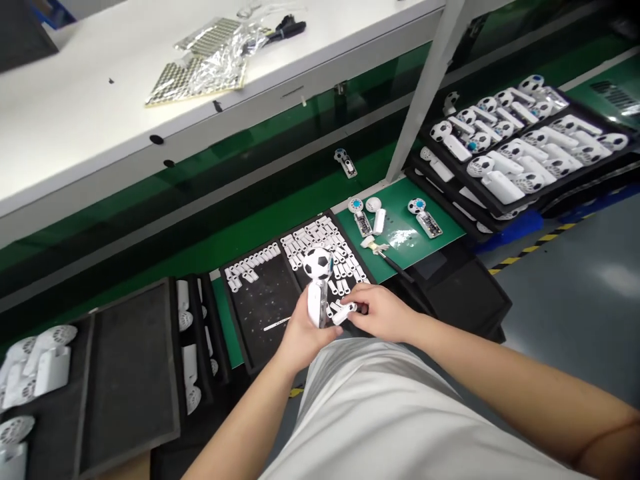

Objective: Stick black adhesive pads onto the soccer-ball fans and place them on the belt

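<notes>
My left hand (304, 335) is closed around the handle of a handheld fan (317, 265) with a black-and-white football-pattern head. The fan stands roughly upright, head up, with its white handle side partly covered by my thumb and fingers. Close beside it, my right hand (384, 312) pinches a small white plastic piece (344, 314) with a dark opening at one end, held low over the tray. Beneath both hands lies a black divided tray (260, 307), where rows of similar small white pieces (310, 233) fill much of the right compartment and the top of the left one.
On the green mat (400, 257) right of the tray lie opened fans (425, 219) and a dark-handled tool (395, 267). Stacked trays (500, 207) of fans stand far right; another tray (130, 373) is at left. A white shelf (100, 133) holding plastic packaging (210, 63) runs above.
</notes>
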A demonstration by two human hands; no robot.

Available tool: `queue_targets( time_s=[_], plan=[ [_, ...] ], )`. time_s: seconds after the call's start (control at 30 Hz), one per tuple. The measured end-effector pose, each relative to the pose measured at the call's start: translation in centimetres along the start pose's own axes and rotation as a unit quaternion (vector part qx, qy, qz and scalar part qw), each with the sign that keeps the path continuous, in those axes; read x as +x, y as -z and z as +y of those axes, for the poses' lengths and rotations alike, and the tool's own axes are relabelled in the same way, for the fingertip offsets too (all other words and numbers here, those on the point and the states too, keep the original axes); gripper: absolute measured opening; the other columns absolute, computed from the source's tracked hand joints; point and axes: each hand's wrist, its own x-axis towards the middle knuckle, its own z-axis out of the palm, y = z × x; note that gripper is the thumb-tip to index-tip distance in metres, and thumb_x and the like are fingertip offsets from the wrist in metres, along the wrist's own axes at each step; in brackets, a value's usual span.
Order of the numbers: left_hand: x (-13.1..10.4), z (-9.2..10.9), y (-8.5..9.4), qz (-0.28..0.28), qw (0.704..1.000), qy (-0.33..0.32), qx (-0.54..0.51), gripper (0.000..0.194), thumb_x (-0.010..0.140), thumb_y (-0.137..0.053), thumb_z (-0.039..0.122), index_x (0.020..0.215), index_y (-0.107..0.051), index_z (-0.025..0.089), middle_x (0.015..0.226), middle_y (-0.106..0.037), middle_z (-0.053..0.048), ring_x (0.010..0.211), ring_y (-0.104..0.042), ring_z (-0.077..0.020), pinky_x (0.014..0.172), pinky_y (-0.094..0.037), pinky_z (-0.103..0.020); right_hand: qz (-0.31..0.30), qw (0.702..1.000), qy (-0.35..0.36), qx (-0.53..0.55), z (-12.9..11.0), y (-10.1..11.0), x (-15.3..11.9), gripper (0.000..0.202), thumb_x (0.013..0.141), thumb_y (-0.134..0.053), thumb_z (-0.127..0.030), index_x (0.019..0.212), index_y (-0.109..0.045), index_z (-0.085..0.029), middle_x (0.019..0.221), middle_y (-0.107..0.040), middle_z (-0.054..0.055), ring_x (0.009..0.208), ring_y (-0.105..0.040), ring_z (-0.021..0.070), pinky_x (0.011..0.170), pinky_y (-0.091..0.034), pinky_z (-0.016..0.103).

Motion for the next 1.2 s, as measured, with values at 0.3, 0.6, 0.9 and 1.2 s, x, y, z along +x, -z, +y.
queue_targets(
  time_s=[0.3, 0.6, 0.9, 1.2],
  plan=[
    [0.7, 1.5, -3.8, -0.050, 0.998, -0.032, 0.022, 0.082, 0.057, -0.078, 0.009, 0.133, -0.048, 0.018, 0.123, -0.062, -0.011, 0.115, -0.059, -0.0287, 0.098, -0.045, -0.037, 0.151, 0.937, -0.132, 0.286, -1.4, -0.7, -0.4, 0.029, 0.064, -0.068, -0.018, 0.092, -0.069, -0.017, 0.077, -0.069, 0.000, 0.072, -0.064, 0.0152, 0.071, -0.053, 0.028],
    [0.9, 2.1, -5.1, -0.029, 0.999, -0.035, 0.025, 0.078, 0.058, -0.078, 0.012, 0.130, -0.049, 0.018, 0.107, -0.066, -0.007, 0.093, -0.062, -0.0221, 0.081, -0.050, -0.030, 0.213, 0.890, -0.147, 0.375, -1.2, -0.5, -0.9, 0.027, 0.057, -0.078, -0.026, 0.080, -0.068, -0.017, 0.072, -0.069, 0.002, 0.069, -0.065, 0.0170, 0.068, -0.055, 0.031],
    [1.6, 0.8, -4.7, -0.025, 0.999, -0.034, 0.018, 0.080, 0.056, -0.075, 0.008, 0.132, -0.051, 0.020, 0.110, -0.066, -0.010, 0.098, -0.064, -0.0257, 0.083, -0.051, -0.033, 0.196, 0.870, -0.151, 0.427, -1.0, -1.2, -0.5, 0.032, 0.052, -0.083, -0.029, 0.079, -0.071, -0.017, 0.076, -0.074, 0.004, 0.073, -0.069, 0.0203, 0.070, -0.058, 0.034],
    [1.9, 0.4, -3.9, -0.009, 1.000, -0.020, -0.007, 0.080, 0.058, -0.074, 0.011, 0.133, -0.047, 0.020, 0.105, -0.065, -0.007, 0.093, -0.063, -0.0238, 0.080, -0.051, -0.033, 0.178, 0.869, -0.163, 0.431, -0.7, -1.8, 1.2, 0.030, 0.051, -0.083, -0.026, 0.077, -0.072, -0.016, 0.074, -0.073, 0.005, 0.072, -0.068, 0.0194, 0.072, -0.058, 0.034]
  ],
)
